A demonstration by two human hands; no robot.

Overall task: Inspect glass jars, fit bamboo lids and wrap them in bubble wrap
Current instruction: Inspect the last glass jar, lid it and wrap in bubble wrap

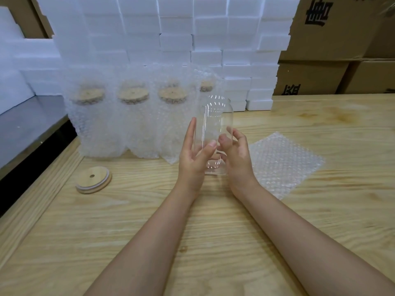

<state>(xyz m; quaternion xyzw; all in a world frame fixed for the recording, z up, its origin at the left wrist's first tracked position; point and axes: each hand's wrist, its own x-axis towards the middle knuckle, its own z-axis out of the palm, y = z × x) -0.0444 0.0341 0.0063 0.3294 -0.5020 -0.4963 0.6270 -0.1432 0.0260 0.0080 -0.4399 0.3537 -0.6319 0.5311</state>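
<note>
jar [213,122] is up off the table [149,214], held between both hands, centre of view, just in front of the row of wrapped jars [136,120]

long axis near vertical, top leaning away from the viewer. can't tell for sure which end is the mouth, the glass is too clear; the lower end looks like the thicker one

left hand [193,159]: flat on the jar's left wall, fingers straight and pointing up, thumb laid across the front. it supports, doesn't clamp
right hand [237,159]: fingers curled round the right wall, that's the real grasp

judging by this: inspection step, lid not fitted yet

key geometry: lid [94,180] lies flat on the table well to the left of the jar, nothing between. left hand is the nearer one, so it likely fetches while the right keeps the jar. wrap sheet [284,163] lies flat just right of the right hand, for after

materials:
- jar: clear smooth glass, straight cylinder with a rounded shoulder, slippery, only highlights show its edges
- lid: pale bamboo disc, stepped rim, small hole in the middle
- sheet: clear bubble film, squarish, soft
- table: light wood, visible grain

behind: white foam blocks [209,30] stacked like a wall, cardboard boxes [333,28] at right

risk: one-handed hold on smooth glass while the left reaches
</note>
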